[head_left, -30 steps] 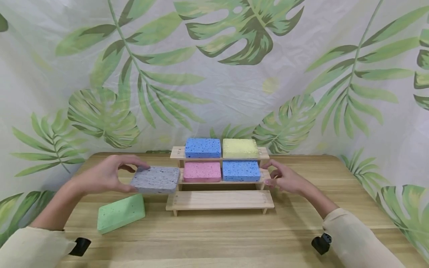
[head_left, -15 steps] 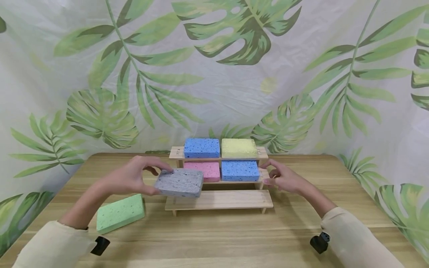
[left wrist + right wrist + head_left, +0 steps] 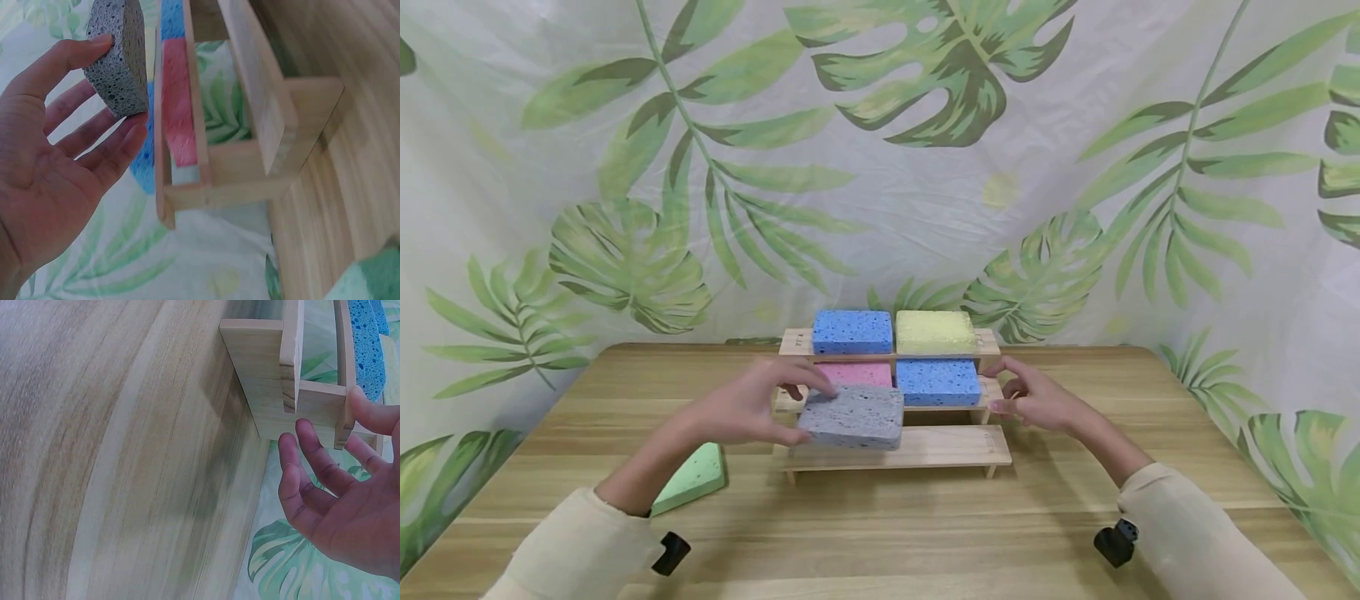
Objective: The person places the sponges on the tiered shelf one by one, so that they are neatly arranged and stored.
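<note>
My left hand [image 3: 737, 410] grips the left end of a grey speckled sponge [image 3: 853, 418], its thumb and fingers on opposite sides. The sponge hangs level over the lowest step of a three-step wooden shelf [image 3: 955, 447], overlapping a pink sponge [image 3: 853, 374] in the head view. In the left wrist view, the grey sponge [image 3: 119, 65] is held at the fingertips. My right hand [image 3: 1037, 400] holds the right end of the middle step; in the right wrist view its thumb [image 3: 369, 412] lies at that board's end, the other fingers loosely bent.
On the middle step, a blue sponge [image 3: 937, 383] sits right of the pink one. Another blue sponge [image 3: 852, 332] and a yellow sponge [image 3: 935, 332] stand on the top step. A green sponge [image 3: 694, 479] lies on the wooden table [image 3: 880, 533], partly behind my left forearm.
My left hand has carried the grey sponge rightward from beside the shelf to over its lowest step. My right hand has stayed at the shelf's right end.
</note>
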Motion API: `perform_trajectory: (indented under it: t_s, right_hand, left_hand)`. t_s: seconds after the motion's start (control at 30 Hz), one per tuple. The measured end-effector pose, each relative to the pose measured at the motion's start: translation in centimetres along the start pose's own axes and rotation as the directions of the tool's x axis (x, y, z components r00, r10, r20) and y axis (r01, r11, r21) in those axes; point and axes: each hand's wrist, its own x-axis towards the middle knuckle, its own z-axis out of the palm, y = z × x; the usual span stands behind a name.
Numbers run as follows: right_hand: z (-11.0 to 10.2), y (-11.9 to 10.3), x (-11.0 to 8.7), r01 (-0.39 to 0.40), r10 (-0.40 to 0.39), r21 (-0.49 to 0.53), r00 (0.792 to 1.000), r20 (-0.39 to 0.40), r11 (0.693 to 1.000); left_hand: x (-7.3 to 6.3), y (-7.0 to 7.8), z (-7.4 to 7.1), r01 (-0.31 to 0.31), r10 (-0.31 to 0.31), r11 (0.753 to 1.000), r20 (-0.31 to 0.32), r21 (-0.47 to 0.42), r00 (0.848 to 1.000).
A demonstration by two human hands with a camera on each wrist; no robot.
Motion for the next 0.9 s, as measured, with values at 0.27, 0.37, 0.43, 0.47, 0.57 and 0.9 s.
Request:
perform_trajectory:
  t_s: [0.27,0.37,0.43,0.47,0.57,0.9]
  right_hand:
    - [0.0,-0.1,-0.1,0.02,-0.02,0.008,1.0,0.005,1.0]
    - [0.0,-0.2,-0.1,0.026,-0.027,0.013,1.0,0.007,1.0]
    - [0.0,-0.2,-0.1,0.027,-0.027,0.015,1.0,0.007,1.0]
    - [0.1,-0.2,-0.1,0.025,-0.025,0.016,1.0,0.006,1.0]
    - [0.1,-0.2,-0.2,0.023,-0.023,0.015,1.0,0.006,1.0]
    - [0.0,0.1,0.0,0.009,-0.009,-0.014,1.0,0.001,1.0]
  left_hand:
    - [1.3,1.2,2.5,0.034,-0.033,0.999,-0.016,0.008,0.999]
    - [1.7,1.5,3.4,0.017,-0.016,1.0,-0.031,0.007,0.999]
    - [2.0,1.6,4.0,0.013,-0.013,1.0,-0.042,0.004,0.999]
    - [2.1,1.7,4.3,0.013,-0.013,1.0,-0.046,-0.004,0.999]
    - [2.5,1.9,5.3,0.015,-0.017,0.999,-0.062,-0.035,0.998]
    - [3.1,2.4,8.3,0.014,-0.012,1.0,-0.121,0.017,0.993]
